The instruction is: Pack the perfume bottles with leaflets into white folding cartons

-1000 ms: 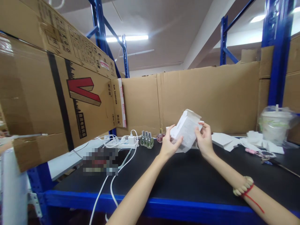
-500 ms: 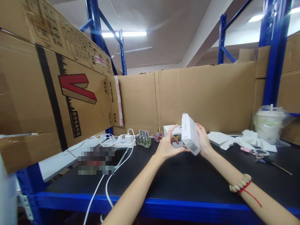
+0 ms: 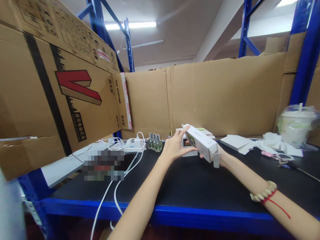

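Note:
A white carton [image 3: 202,141] is tilted above the black tabletop, a small flap hanging loose at its near right end. My left hand [image 3: 175,146] has its fingers on the carton's far left end, with the thumb stretched along its lower side. Behind the carton, my right hand [image 3: 222,156] grips its right part, and most of those fingers are hidden. Another white box [image 3: 189,154] stands on the table behind my left hand. Several small glass bottles [image 3: 155,144] with silver caps are grouped to the left.
White cables and a power strip [image 3: 132,146] lie at the left, near a blurred-out patch. Folded white card [image 3: 237,143], paper pieces, keys and a bagged cup [image 3: 295,126] are at the right. Cardboard walls [image 3: 225,93] enclose the back and left.
The carton has turned from nearly upright to lying slantwise, its flapped end now toward the lower right. The view has shifted slightly, and my left fingers now rest on the carton's end.

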### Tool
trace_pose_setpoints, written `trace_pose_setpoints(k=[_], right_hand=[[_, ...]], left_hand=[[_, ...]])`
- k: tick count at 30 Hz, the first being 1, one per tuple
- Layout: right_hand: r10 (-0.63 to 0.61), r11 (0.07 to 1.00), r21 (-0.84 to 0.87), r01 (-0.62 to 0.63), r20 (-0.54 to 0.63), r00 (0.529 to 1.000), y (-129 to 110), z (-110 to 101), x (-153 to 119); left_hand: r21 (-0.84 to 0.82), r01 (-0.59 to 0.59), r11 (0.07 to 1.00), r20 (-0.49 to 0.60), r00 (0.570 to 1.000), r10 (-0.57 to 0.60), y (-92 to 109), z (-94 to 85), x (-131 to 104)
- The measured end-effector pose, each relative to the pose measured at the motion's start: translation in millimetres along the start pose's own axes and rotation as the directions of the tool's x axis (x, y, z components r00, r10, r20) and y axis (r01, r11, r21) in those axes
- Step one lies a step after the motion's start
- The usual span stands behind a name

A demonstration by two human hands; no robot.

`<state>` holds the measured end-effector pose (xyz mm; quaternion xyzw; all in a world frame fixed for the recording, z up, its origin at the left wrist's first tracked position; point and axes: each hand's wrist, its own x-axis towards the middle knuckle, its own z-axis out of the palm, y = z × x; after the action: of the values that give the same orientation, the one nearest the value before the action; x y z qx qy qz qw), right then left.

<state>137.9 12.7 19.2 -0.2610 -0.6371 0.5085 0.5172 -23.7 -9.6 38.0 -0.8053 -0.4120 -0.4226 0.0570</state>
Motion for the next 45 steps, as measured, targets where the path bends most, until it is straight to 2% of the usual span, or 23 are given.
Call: trace_pose_setpoints(k=[2,5,8,12,15,18,21,24,26,29,31,32,37,40,41,42,43,45], right_hand=[[0.118,0.987,0.092,-0.131,0.140,0.983,-4.3,-0.4,-5.2],[0.198,0.964,0.120,-0.239,0.281,0.939,-12.7,2.8,-13.8],[0.238,0.947,0.120,-0.298,0.361,0.902,-19.0,6.0,-19.0],[0.228,0.959,0.081,-0.272,0.352,0.908,-18.6,4.9,-19.5],[0.243,0.964,0.035,-0.265,0.295,0.924,-13.1,3.5,-19.1],[0.244,0.964,0.041,-0.263,0.256,0.936,-10.6,6.4,-20.7],[0.311,0.943,0.051,-0.328,0.202,0.929,-16.1,13.3,-22.4],[0.331,0.936,0.105,-0.336,0.066,0.941,-26.9,18.7,-21.1],[0.304,0.941,0.161,-0.297,-0.024,0.952,-33.7,20.0,-19.2],[0.264,0.950,0.196,-0.244,-0.084,0.961,-38.5,20.7,-17.0],[0.232,0.965,0.153,-0.215,-0.106,0.967,-37.4,21.7,-16.4],[0.222,0.971,0.121,-0.207,-0.125,0.967,-36.1,22.4,-16.2],[0.210,0.977,0.084,-0.196,-0.217,0.953,-30.5,23.1,-14.0],[0.150,0.983,0.140,-0.117,-0.254,0.955,-28.9,19.9,-11.6],[0.124,0.983,0.162,-0.085,-0.251,0.960,-28.0,18.7,-11.0],[0.101,0.982,0.180,-0.059,-0.233,0.967,-26.7,17.5,-10.4],[0.083,0.981,0.191,-0.043,-0.204,0.976,-25.0,16.5,-10.0],[0.075,0.982,0.183,-0.053,-0.113,0.991,-21.0,14.7,-9.5]], left_hand=[[-0.038,0.064,0.997,0.029,0.998,-0.063,-1.5,-3.8,0.1],[-0.199,0.086,0.976,0.053,0.996,-0.077,-4.2,-2.4,-0.1],[-0.418,0.112,0.901,0.051,0.994,-0.100,-5.5,7.3,1.7],[-0.733,0.120,0.670,0.002,0.985,-0.174,-6.3,17.9,7.5],[-0.849,0.154,0.505,0.043,0.974,-0.224,-7.6,17.2,9.7],[-0.866,0.209,0.454,0.080,0.955,-0.287,-7.8,14.7,9.4],[-0.868,0.223,0.444,0.051,0.929,-0.367,-7.7,14.1,9.9],[-0.874,0.181,0.452,-0.067,0.875,-0.480,-11.1,12.6,12.3],[-0.863,0.150,0.481,-0.176,0.804,-0.567,-15.6,10.7,13.7],[-0.825,0.155,0.543,-0.310,0.679,-0.665,-22.0,8.6,13.9],[-0.798,0.189,0.572,-0.349,0.630,-0.694,-24.2,8.2,13.2],[-0.787,0.206,0.582,-0.354,0.622,-0.698,-24.5,8.2,12.7],[-0.725,0.185,0.664,-0.400,0.671,-0.624,-19.6,9.9,11.1],[-0.708,0.220,0.671,-0.429,0.620,-0.657,-13.0,16.5,9.6],[-0.722,0.240,0.649,-0.413,0.603,-0.682,-10.3,19.5,9.0],[-0.749,0.247,0.615,-0.375,0.607,-0.701,-7.4,22.6,8.4],[-0.782,0.238,0.576,-0.321,0.638,-0.700,-4.6,25.1,8.0],[-0.843,0.212,0.494,-0.187,0.746,-0.639,0.6,28.0,7.6]])
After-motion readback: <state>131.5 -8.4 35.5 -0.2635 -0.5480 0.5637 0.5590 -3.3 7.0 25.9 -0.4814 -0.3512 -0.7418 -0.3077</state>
